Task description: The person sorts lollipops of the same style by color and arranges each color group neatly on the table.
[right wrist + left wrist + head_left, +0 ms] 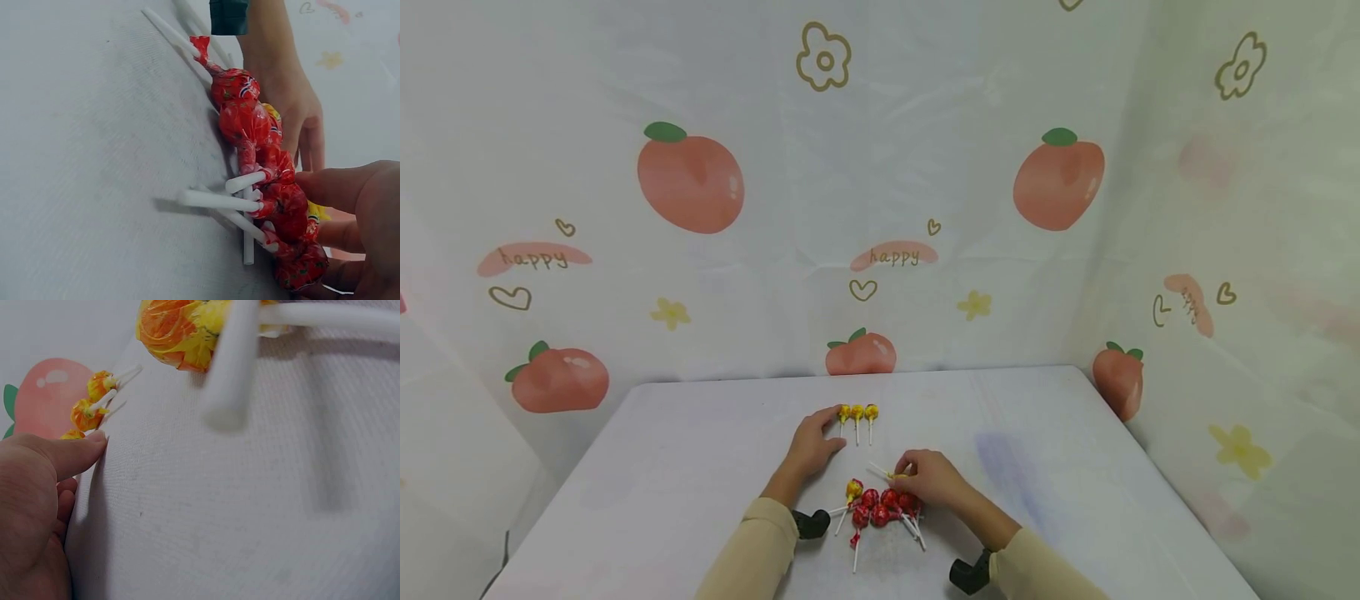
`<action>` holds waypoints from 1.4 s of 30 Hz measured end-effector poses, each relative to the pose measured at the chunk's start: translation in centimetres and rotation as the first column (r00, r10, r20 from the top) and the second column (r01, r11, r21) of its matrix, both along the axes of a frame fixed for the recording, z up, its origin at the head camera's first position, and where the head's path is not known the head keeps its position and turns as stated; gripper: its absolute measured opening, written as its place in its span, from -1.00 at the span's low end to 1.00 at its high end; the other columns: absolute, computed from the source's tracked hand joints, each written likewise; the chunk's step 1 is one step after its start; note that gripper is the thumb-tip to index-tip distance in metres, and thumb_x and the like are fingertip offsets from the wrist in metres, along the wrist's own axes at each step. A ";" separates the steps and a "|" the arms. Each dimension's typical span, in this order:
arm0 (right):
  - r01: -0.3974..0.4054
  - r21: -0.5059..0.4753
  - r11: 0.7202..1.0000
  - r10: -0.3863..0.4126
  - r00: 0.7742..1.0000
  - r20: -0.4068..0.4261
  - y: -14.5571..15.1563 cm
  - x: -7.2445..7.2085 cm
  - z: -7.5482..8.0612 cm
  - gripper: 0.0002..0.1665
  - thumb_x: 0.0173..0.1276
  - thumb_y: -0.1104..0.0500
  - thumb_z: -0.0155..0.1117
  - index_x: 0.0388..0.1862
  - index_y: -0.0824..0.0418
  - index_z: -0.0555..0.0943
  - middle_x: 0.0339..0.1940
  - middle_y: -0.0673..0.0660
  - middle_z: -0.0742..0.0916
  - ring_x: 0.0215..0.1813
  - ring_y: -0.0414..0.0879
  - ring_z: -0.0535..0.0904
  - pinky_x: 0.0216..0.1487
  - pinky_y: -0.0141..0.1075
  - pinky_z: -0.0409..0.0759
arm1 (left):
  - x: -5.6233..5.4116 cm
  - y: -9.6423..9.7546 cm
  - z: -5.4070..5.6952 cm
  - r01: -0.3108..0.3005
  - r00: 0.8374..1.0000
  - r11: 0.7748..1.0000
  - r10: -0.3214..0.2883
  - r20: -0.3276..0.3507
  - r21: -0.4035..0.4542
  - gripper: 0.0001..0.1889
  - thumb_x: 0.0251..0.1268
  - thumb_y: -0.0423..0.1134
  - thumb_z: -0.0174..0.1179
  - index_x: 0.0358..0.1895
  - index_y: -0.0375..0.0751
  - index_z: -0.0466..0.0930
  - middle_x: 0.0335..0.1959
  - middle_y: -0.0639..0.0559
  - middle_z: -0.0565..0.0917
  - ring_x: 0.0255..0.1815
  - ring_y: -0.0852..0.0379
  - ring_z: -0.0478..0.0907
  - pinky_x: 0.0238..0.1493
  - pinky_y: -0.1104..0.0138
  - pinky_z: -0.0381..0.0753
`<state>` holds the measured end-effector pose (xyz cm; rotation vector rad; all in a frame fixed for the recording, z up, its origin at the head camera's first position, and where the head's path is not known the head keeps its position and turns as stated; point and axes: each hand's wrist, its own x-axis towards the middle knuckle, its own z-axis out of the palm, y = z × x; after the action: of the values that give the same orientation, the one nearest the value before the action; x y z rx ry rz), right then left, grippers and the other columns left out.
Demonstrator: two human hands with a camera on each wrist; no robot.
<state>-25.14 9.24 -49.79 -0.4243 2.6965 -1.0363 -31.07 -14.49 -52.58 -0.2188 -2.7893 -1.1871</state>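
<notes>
Three yellow lollipops (857, 413) stand in a row, sticks toward me. My left hand (811, 443) rests on the table at the row's left end, its index fingertip right at the leftmost candy and its thumb (84, 455) held apart. Over the back of a pile of red lollipops (880, 515), my right hand (934, 477) pinches a yellow lollipop (897, 476), whose white stick points left. In the right wrist view its yellow wrapper (317, 211) shows between the fingers, partly hidden by red candies (287, 209).
Another yellow lollipop (853, 490) lies at the pile's left edge. White sticks (855, 557) jut toward me from the pile. The white table (647, 483) runs back to a printed curtain (775, 317). Black wrist devices (970, 572) sit by both sleeves.
</notes>
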 end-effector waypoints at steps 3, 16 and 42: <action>-0.001 0.004 1.000 0.001 1.000 0.005 0.1 0.0 0.1 -0.82 0.21 0.03 0.43 -0.33 0.07 0.63 -0.49 -0.03 0.58 -0.43 -0.12 0.45 -0.45 -0.28 0.44 | 0.0 0.0 0.0 0.000 1.000 1.000 0.000 0.000 0.003 -0.36 0.20 -0.32 0.35 0.38 -0.20 0.39 0.29 -0.16 0.47 0.34 -0.17 0.32 0.33 -0.03 0.24; -0.046 -0.096 0.994 0.039 0.997 -0.066 0.9 -1.3 0.8 -0.83 0.23 0.15 0.43 -0.19 0.09 0.70 -0.41 -0.02 0.59 -0.38 -0.12 0.50 -0.45 -0.31 0.51 | -0.1 0.0 0.2 0.003 1.000 1.000 -0.003 0.000 0.001 -0.36 0.20 -0.32 0.35 0.37 -0.21 0.39 0.29 -0.16 0.47 0.34 -0.17 0.33 0.32 -0.02 0.25; 0.050 -0.220 0.974 -0.105 0.964 -0.246 0.1 -6.0 5.1 -0.90 0.28 0.25 0.34 -0.23 0.17 0.73 -0.20 0.05 0.68 -0.29 -0.11 0.56 -0.34 -0.28 0.55 | -0.2 -0.2 -0.1 0.004 1.000 1.000 -0.004 0.004 0.004 -0.37 0.20 -0.31 0.35 0.37 -0.20 0.39 0.28 -0.16 0.48 0.32 -0.17 0.34 0.31 -0.03 0.26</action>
<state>-31.13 9.34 -44.69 -0.5261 2.8560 -1.3890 -31.26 -14.66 -52.66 -0.2212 -2.7910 -1.1955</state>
